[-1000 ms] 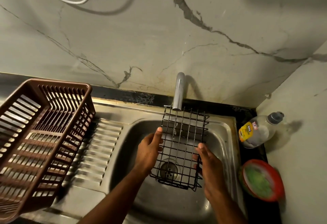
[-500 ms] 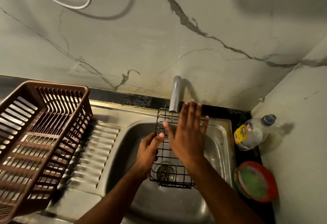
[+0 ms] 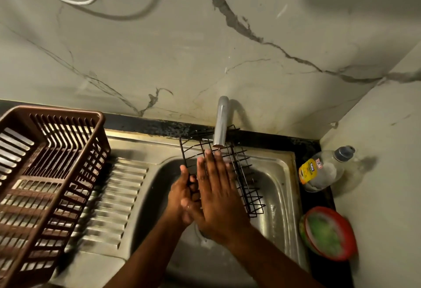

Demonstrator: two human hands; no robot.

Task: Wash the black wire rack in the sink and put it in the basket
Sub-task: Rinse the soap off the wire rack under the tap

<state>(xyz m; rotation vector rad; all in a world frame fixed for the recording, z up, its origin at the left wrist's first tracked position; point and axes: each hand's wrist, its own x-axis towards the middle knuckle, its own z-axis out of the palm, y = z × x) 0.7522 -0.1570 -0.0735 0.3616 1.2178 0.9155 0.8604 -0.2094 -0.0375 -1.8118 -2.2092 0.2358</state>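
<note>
A cracked, marble-look wall backs a steel sink [image 3: 280, 173] set into a dark counter, with a ribbed draining board to its left and a curved tap [image 3: 220, 123] coming over the back edge.

The black wire rack [image 3: 241, 173] is up over the sink bowl, tilted, its top end right under the tap's mouth and its lower end down toward the right side of the bowl. Its long axis runs from the tap at the back toward the front right.

The left hand [image 3: 182, 196] grips the rack's left edge, fingers curled around the wires. The right hand [image 3: 218, 192] lies flat against the rack's face, fingers straight and together, tips pointing toward the tap; it grips nothing and looks to be rubbing along the wires. So the rack sits beneath and beyond the right palm, and the left hand alone carries it.

The brown plastic basket [image 3: 95, 128] stands on the draining board well to the left, on the side of the holding hand, and looks empty. The likely carry is a leftward swing over the sink rim.

On the counter to the right stand a nearly empty clear bottle [image 3: 323, 169] with a yellow label and a red-rimmed tub [image 3: 328, 233] with something green inside.
</note>
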